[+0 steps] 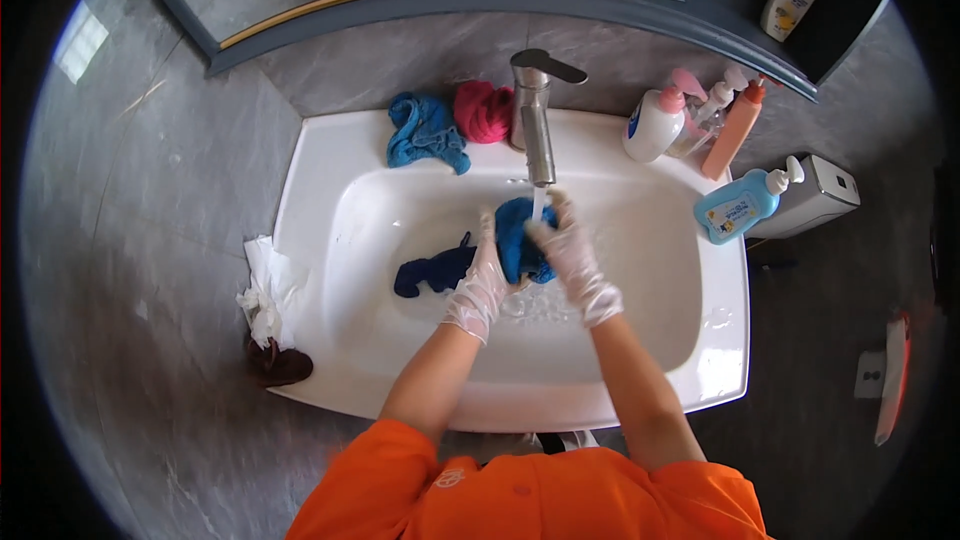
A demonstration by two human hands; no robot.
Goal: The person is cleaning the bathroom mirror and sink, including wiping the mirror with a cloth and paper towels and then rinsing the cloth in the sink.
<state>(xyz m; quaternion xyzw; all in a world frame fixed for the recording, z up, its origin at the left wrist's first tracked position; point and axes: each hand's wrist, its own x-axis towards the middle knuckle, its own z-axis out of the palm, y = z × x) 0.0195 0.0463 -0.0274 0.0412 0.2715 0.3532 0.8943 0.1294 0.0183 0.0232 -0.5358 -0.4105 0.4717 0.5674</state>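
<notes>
Both my hands wear clear plastic gloves and are over the white sink (420, 365). Between them is a wet blue cloth (515, 238), bunched up under the stream of water. My left hand (482, 285) holds it from the left side, fingers pointing up along it. My right hand (570, 255), slightly blurred, grips its right edge near the falling water. A dark navy cloth (435, 270) lies in the basin just left of my left hand. The metal faucet (536, 130) stands behind, running onto the blue cloth.
A teal cloth (425, 130) and a pink cloth (484, 112) lie on the back rim. Pump bottles, including a white one (655, 125) and a light-blue one (738, 208), stand at the right. White tissue (268, 290) hangs on the left edge. A mirror cabinet (420, 0) overhangs the back.
</notes>
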